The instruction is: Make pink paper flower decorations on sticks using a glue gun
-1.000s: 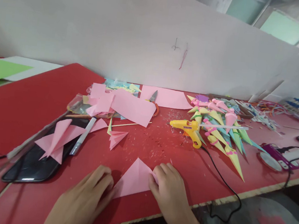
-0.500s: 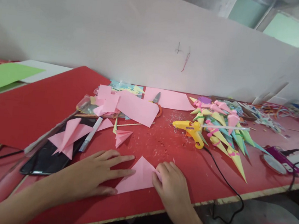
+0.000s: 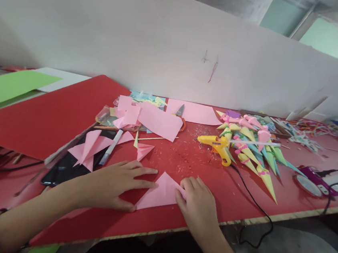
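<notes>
the pink paper point(image 3: 158, 196), a plain triangle with a faint crease running down from its peak, lies on the red desk point(image 3: 171, 159); the left hand point(image 3: 116, 184) is spread at its left edge, the right hand point(image 3: 199, 202) pinching its right corner.

No text, brand, number or sign can be read. The yellow glue gun point(image 3: 222, 151) carries a small dark label point(image 3: 217, 144) on the side of its body, its print too small to make out; the purple device point(image 3: 317, 180) at the right of the worktop point(image 3: 171, 161) shows a few pale marks on its casing, too small and blurred to tell whether they are letters, figures or symbols
</notes>
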